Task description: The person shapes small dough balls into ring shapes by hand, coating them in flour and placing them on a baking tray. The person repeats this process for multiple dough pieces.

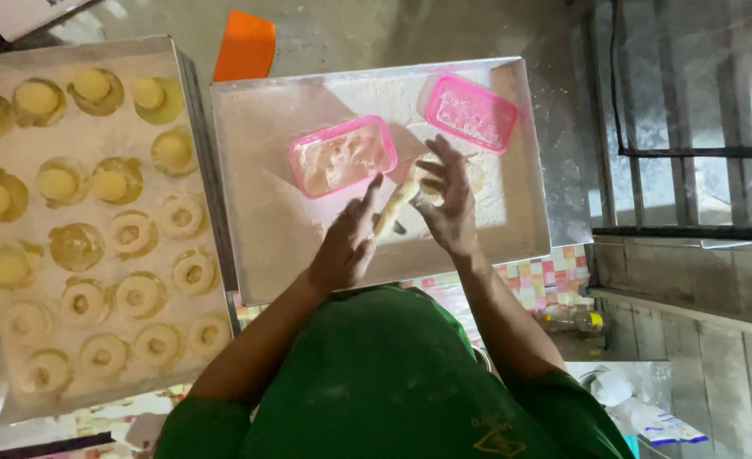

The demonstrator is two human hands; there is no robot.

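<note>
While the left hand (346,246) and right hand (448,200), both open-palmed, roll a dough rope (397,204) over the floured tray (265,229), even pressure should keep its thickness uniform.

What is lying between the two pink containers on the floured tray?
In the head view, only bare floured tray separates the pink containers.

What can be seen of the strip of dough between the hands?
The strip of dough is pale cream, soft-looking and stretched into a thin roll, slanted over the floured metal tray. The left hand presses one side with flat fingers; the right hand covers its upper end. It sits just below and right of the pink tub of flour.
</note>
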